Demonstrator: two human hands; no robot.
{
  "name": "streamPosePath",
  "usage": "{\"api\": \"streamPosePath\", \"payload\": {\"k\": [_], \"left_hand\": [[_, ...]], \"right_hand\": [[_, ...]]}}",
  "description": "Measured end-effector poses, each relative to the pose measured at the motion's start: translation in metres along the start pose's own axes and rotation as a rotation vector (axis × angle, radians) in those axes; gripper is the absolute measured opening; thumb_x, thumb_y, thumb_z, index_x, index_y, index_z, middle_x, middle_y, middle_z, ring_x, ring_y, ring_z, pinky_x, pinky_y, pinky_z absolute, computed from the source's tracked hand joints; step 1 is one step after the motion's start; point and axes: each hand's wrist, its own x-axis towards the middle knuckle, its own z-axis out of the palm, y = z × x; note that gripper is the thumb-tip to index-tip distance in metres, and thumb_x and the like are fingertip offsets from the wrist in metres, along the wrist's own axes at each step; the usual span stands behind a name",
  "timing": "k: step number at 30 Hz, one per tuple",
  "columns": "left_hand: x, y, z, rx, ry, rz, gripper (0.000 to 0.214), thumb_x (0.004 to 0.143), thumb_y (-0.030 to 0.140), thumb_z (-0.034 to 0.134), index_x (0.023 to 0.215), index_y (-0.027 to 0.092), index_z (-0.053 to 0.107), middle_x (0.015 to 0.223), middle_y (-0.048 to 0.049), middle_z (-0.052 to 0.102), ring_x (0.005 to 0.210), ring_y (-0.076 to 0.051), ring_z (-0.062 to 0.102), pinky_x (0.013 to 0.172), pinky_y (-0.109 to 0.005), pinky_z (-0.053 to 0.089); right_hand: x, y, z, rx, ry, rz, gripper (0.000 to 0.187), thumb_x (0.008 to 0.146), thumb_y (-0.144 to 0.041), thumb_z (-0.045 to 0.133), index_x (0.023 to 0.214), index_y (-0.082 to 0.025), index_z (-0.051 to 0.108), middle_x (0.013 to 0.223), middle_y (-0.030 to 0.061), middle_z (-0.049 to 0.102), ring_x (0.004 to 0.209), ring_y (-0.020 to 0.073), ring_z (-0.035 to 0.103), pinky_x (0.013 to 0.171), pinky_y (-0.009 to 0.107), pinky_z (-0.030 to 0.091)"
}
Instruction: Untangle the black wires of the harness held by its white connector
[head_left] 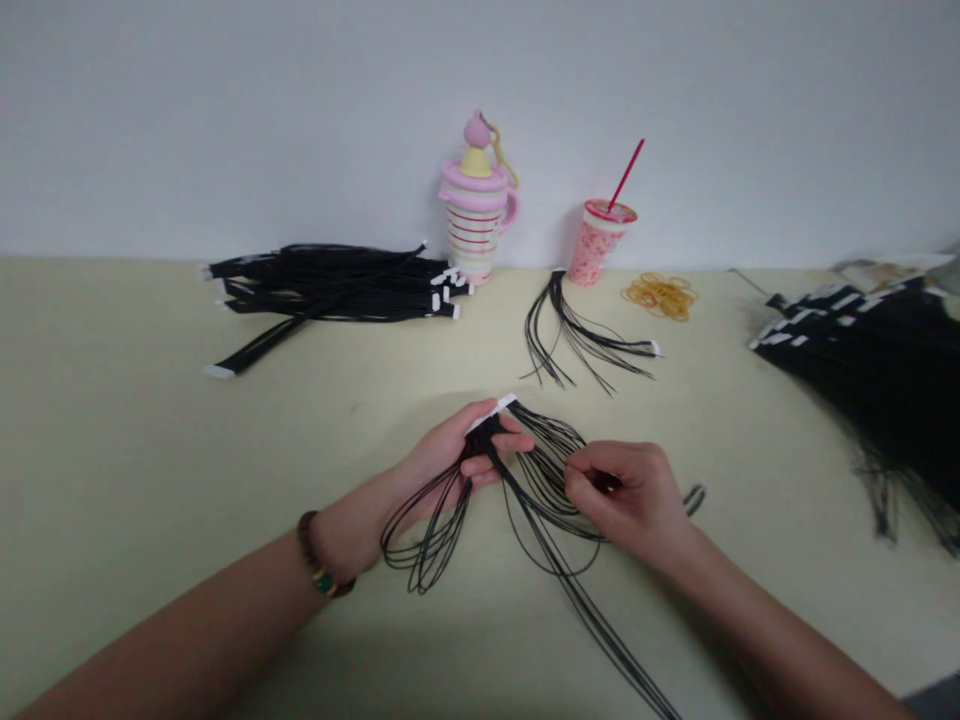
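In the head view, the left hand [442, 450] has its fingers curled and pressed together around the flat black end of a wire harness [536, 490], just below its white connector [491, 412]. The right hand [622, 495] pinches strands of the same harness between thumb and fingers, though the fingers hide the exact hold. Its thin wires hang in loose loops above the pale table [112, 450]. Another harness [581, 330] lies splayed just ahead. Farther left, a pile of harnesses [330, 285] lies with its strands drawn close. At right, a dark heap of harnesses [862, 380] is blurred and cut off by the frame, so its count cannot be told.
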Motion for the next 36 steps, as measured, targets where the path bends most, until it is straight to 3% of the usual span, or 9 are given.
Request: {"api": "streamPosePath", "payload": {"k": [14, 21, 26, 36], "left_hand": [[0.0008, 0.0, -0.0015, 0.012, -0.005, 0.002, 0.029, 0.09, 0.028, 0.039, 0.08, 0.009, 0.06, 0.06, -0.0026, 0.061, 0.031, 0.0, 0.025, 0.033, -0.015, 0.028], [0.0003, -0.0006, -0.0042, 0.04, -0.003, 0.006, 0.021, 0.085, 0.03, 0.049, 0.084, 0.012, 0.06, 0.061, 0.0, 0.059, 0.033, 0.0, 0.03, 0.034, -0.014, 0.029], [0.0003, 0.0, -0.0019, 0.021, -0.004, -0.006, 0.031, 0.09, 0.029, 0.039, 0.079, 0.01, 0.06, 0.062, -0.0027, 0.062, 0.03, 0.0, 0.026, 0.032, -0.015, 0.029], [-0.0019, -0.0003, 0.0024, 0.067, 0.017, 0.005, 0.032, 0.089, 0.032, 0.04, 0.077, 0.011, 0.06, 0.059, -0.004, 0.063, 0.03, -0.001, 0.025, 0.032, -0.015, 0.027]], "right_hand": [[-0.0001, 0.003, 0.0035, -0.029, -0.015, 0.018, 0.018, 0.07, -0.01, 0.049, 0.053, -0.012, 0.053, 0.047, -0.0035, 0.043, 0.043, 0.0028, 0.036, 0.042, 0.015, 0.027], [0.0005, 0.0028, 0.0028, -0.018, -0.01, 0.01, 0.017, 0.07, -0.009, 0.049, 0.053, -0.012, 0.053, 0.047, -0.0039, 0.044, 0.043, 0.0025, 0.036, 0.042, 0.015, 0.027], [-0.0009, 0.0029, 0.0028, -0.023, -0.02, 0.021, 0.017, 0.071, -0.009, 0.049, 0.055, -0.012, 0.054, 0.048, -0.0034, 0.045, 0.043, 0.0031, 0.037, 0.043, 0.016, 0.028], [0.0014, 0.0068, 0.0059, -0.022, -0.077, 0.018, 0.017, 0.068, -0.01, 0.047, 0.052, -0.014, 0.048, 0.048, -0.0041, 0.04, 0.044, 0.0045, 0.035, 0.044, 0.018, 0.027]]}}
